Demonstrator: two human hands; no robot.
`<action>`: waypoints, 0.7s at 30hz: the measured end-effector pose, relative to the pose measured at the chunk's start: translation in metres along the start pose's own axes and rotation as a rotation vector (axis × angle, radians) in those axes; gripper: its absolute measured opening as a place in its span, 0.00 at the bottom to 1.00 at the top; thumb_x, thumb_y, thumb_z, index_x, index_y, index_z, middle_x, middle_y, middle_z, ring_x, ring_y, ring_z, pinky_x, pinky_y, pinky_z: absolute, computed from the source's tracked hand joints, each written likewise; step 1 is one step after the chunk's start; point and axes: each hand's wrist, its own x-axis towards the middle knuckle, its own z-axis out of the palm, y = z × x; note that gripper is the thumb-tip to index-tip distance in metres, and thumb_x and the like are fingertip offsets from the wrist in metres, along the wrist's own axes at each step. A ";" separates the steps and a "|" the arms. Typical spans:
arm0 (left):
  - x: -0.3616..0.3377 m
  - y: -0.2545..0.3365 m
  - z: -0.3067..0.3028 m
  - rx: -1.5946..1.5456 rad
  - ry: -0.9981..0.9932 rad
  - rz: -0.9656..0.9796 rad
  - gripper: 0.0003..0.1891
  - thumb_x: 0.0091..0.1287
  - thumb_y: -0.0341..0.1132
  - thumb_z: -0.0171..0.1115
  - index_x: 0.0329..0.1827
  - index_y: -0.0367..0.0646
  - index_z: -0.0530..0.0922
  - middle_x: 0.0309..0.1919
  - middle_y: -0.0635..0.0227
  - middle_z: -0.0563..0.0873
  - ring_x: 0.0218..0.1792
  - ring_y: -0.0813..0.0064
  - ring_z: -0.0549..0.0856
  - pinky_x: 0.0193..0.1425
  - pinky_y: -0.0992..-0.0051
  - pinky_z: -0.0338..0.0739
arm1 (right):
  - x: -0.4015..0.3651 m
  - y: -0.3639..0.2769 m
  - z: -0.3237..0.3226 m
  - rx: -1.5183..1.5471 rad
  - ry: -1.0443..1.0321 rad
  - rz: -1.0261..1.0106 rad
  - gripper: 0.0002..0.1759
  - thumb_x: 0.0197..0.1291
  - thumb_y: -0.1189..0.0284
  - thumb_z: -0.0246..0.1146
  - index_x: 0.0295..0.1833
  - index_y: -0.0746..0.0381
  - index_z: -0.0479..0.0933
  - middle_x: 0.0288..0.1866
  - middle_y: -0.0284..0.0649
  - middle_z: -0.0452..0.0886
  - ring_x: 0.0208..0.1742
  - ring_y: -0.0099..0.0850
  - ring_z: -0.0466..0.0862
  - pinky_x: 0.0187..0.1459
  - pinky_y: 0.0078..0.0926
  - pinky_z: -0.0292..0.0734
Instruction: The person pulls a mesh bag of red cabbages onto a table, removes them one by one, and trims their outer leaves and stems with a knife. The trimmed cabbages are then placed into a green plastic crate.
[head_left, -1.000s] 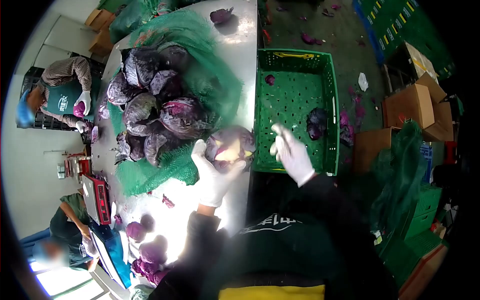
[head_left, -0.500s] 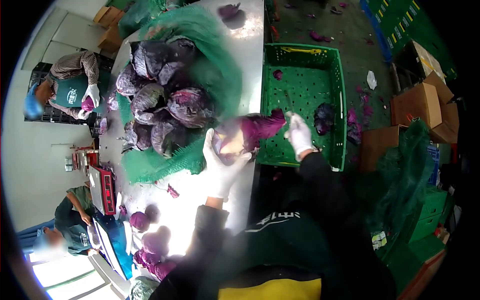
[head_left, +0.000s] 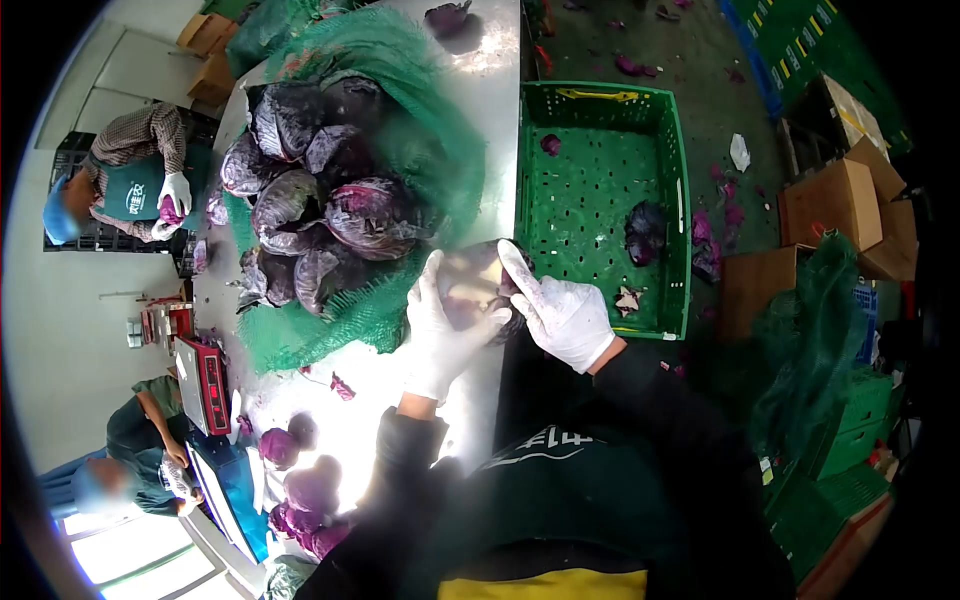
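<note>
A purple cabbage with a pale cut patch [head_left: 468, 290] is held over the table edge. My left hand [head_left: 437, 330], in a white glove, is closed round its left and lower side. From the right, my gloved right hand [head_left: 565, 318] grips the cabbage's right side, index finger stretched along it; anything under that palm is hidden. Several dark, leafy cabbages [head_left: 370, 218] lie on a green net [head_left: 440, 150] beyond my left hand. Right of the table, a green crate [head_left: 603, 90] holds loose dark leaves [head_left: 645, 233] and a small pale piece [head_left: 628, 300].
Trimmed purple cabbages [head_left: 312, 488] sit at the table's lower left, near a red scale [head_left: 203, 385]. Two co-workers stand at the left, one [head_left: 140, 190] holding a cabbage, the other [head_left: 145, 450] below. Cardboard boxes [head_left: 830, 215] and a green net heap [head_left: 805, 350] are at the right.
My right hand has moved left from over the crate onto the cabbage. The purple leaf that stuck out rightward is no longer visible there. A pale piece now shows in the crate.
</note>
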 end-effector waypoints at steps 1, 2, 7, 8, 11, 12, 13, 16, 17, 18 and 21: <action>0.000 0.000 0.001 -0.010 0.004 0.000 0.59 0.50 0.40 0.84 0.81 0.42 0.52 0.64 0.52 0.65 0.65 0.60 0.72 0.70 0.62 0.72 | 0.001 0.002 0.004 -0.037 0.028 -0.025 0.41 0.64 0.64 0.62 0.81 0.54 0.57 0.22 0.37 0.75 0.20 0.35 0.80 0.24 0.36 0.76; 0.000 0.000 0.002 -0.020 0.007 0.000 0.59 0.51 0.41 0.84 0.81 0.42 0.51 0.64 0.51 0.66 0.66 0.59 0.72 0.71 0.61 0.72 | 0.001 0.005 0.012 -0.013 0.141 -0.056 0.38 0.64 0.65 0.62 0.80 0.52 0.61 0.22 0.36 0.73 0.18 0.34 0.78 0.22 0.34 0.75; -0.005 0.006 0.006 0.021 0.072 0.016 0.59 0.50 0.43 0.83 0.81 0.40 0.52 0.63 0.52 0.71 0.65 0.55 0.72 0.72 0.57 0.68 | 0.006 -0.005 0.021 -0.039 0.163 0.180 0.31 0.68 0.64 0.59 0.77 0.49 0.67 0.24 0.41 0.77 0.20 0.36 0.80 0.22 0.34 0.75; -0.005 0.009 0.005 0.065 0.077 0.021 0.60 0.49 0.43 0.84 0.81 0.43 0.52 0.64 0.49 0.67 0.65 0.56 0.73 0.72 0.59 0.70 | 0.012 0.001 0.023 -0.034 0.131 0.289 0.30 0.70 0.63 0.57 0.76 0.49 0.67 0.26 0.42 0.79 0.21 0.37 0.81 0.24 0.36 0.76; -0.021 0.009 0.006 0.202 0.092 0.105 0.59 0.48 0.42 0.84 0.80 0.39 0.53 0.67 0.51 0.67 0.68 0.56 0.71 0.74 0.60 0.68 | 0.031 0.040 0.026 0.038 -0.121 0.652 0.23 0.75 0.57 0.50 0.72 0.49 0.72 0.37 0.50 0.85 0.28 0.42 0.85 0.31 0.43 0.80; -0.022 0.004 0.007 0.098 0.080 0.044 0.60 0.48 0.39 0.84 0.81 0.39 0.51 0.69 0.52 0.67 0.71 0.59 0.69 0.76 0.63 0.67 | 0.033 0.050 0.029 0.197 -0.037 0.665 0.23 0.77 0.54 0.49 0.70 0.48 0.73 0.38 0.50 0.85 0.29 0.42 0.85 0.33 0.43 0.81; -0.025 -0.010 0.007 -0.062 0.067 0.002 0.61 0.49 0.35 0.84 0.82 0.40 0.48 0.71 0.53 0.66 0.73 0.61 0.68 0.76 0.64 0.67 | 0.032 0.062 0.035 0.354 0.035 0.672 0.23 0.78 0.52 0.47 0.69 0.46 0.75 0.39 0.50 0.85 0.30 0.41 0.84 0.36 0.42 0.81; -0.032 -0.012 -0.001 -0.369 0.063 -0.071 0.60 0.53 0.35 0.82 0.83 0.43 0.46 0.75 0.51 0.64 0.74 0.61 0.67 0.75 0.64 0.68 | 0.023 0.104 0.033 0.799 0.104 0.959 0.30 0.78 0.48 0.48 0.79 0.46 0.62 0.34 0.41 0.83 0.27 0.28 0.79 0.32 0.29 0.76; -0.034 -0.011 0.001 -0.506 0.065 -0.182 0.59 0.54 0.36 0.82 0.83 0.44 0.46 0.75 0.51 0.63 0.74 0.61 0.67 0.75 0.64 0.68 | 0.020 0.095 0.019 0.783 0.125 0.935 0.33 0.77 0.48 0.49 0.82 0.48 0.58 0.33 0.40 0.82 0.27 0.27 0.78 0.32 0.27 0.76; -0.033 -0.009 0.002 -0.428 0.106 -0.146 0.59 0.54 0.34 0.81 0.83 0.45 0.46 0.76 0.50 0.60 0.74 0.61 0.66 0.75 0.64 0.67 | 0.015 0.074 0.009 0.730 0.152 0.826 0.37 0.74 0.48 0.53 0.82 0.50 0.56 0.33 0.40 0.81 0.27 0.27 0.78 0.32 0.27 0.76; -0.035 -0.002 0.018 -0.476 0.205 -0.183 0.60 0.53 0.31 0.82 0.83 0.43 0.45 0.74 0.50 0.62 0.72 0.63 0.68 0.74 0.66 0.69 | 0.005 0.006 0.002 0.587 0.120 0.473 0.46 0.64 0.50 0.66 0.81 0.54 0.54 0.38 0.42 0.80 0.34 0.32 0.83 0.37 0.30 0.80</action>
